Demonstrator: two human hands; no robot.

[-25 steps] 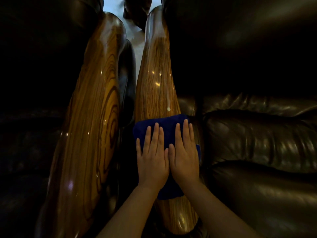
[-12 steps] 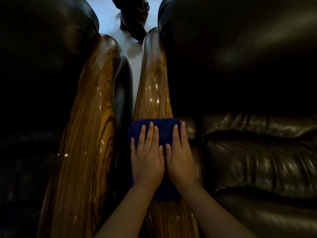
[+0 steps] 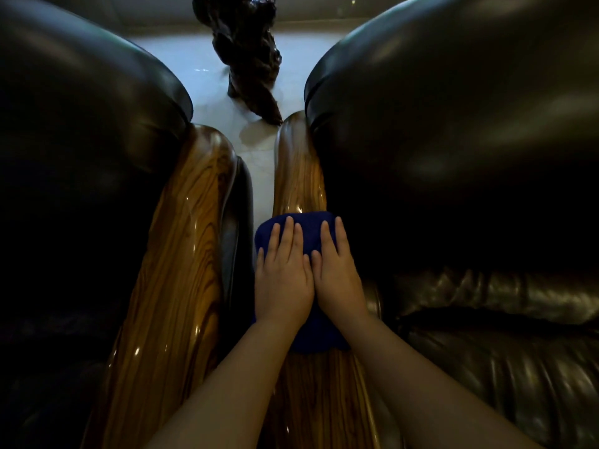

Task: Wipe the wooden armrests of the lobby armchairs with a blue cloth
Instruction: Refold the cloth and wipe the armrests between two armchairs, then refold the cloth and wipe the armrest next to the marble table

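Observation:
Two glossy wooden armrests run side by side away from me. A folded blue cloth (image 3: 309,230) lies across the right-hand armrest (image 3: 298,176), which belongs to the dark leather armchair on the right. My left hand (image 3: 283,277) and my right hand (image 3: 335,273) press flat on the cloth, side by side with thumbs touching and fingers stretched forward. Part of the cloth shows past my fingertips and below my wrists. The other armrest (image 3: 181,270), on the left armchair, is bare.
Dark leather backrests rise on both sides, the left (image 3: 84,102) and the right (image 3: 453,108). A leather seat cushion (image 3: 499,367) lies at right. A narrow gap with pale floor (image 3: 256,150) separates the chairs. A dark carved object (image 3: 249,59) stands on the floor beyond.
Both hands have pushed the cloth forward along the right-hand armrest, toward its far end. More bare wood shows behind my wrists, and my view has tilted forward.

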